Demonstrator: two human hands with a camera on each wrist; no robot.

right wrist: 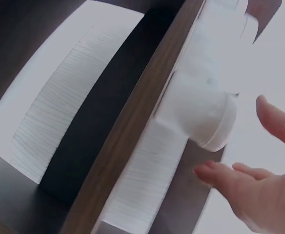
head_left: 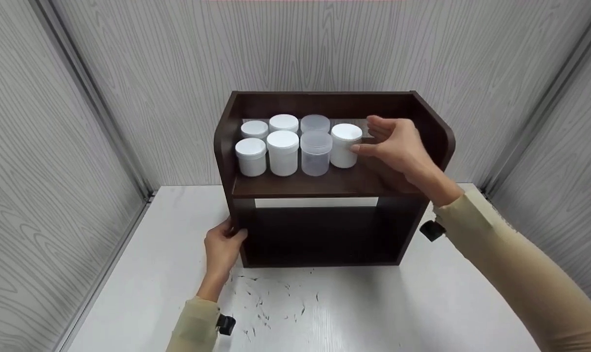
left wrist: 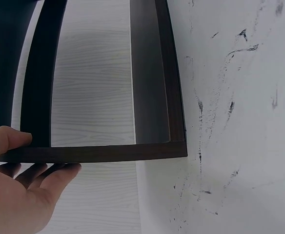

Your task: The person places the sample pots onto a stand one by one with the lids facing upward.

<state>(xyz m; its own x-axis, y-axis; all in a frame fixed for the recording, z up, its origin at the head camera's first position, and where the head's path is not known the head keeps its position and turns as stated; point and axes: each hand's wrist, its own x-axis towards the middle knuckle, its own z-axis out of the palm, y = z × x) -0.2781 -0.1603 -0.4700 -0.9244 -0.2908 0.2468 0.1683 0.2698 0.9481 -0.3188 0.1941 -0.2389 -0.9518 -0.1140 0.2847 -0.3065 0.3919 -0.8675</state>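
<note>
A dark brown two-tier wooden shelf [head_left: 295, 189] stands on the white table. My left hand [head_left: 223, 247] grips the edge of its left side panel, thumb on the inner face and fingers [left wrist: 59, 178] along the outer face. On the upper tier, my right hand [head_left: 395, 144] is beside the rightmost white lidded jar [head_left: 344, 151], thumb and fingers spread apart around its right side. In the right wrist view, a gap shows between the fingers and that jar [right wrist: 198, 109]. To its left stand more white jars [head_left: 283, 155] and translucent jars [head_left: 316, 156] in two rows.
The shelf's raised right side panel [head_left: 434, 124] rises beyond my right hand. Below the jars is the open lower compartment [head_left: 319, 234]. Dark scuff marks [head_left: 261, 303] dot the table [head_left: 363, 313] in front. Wood-grain walls [head_left: 129, 73] enclose the back and sides.
</note>
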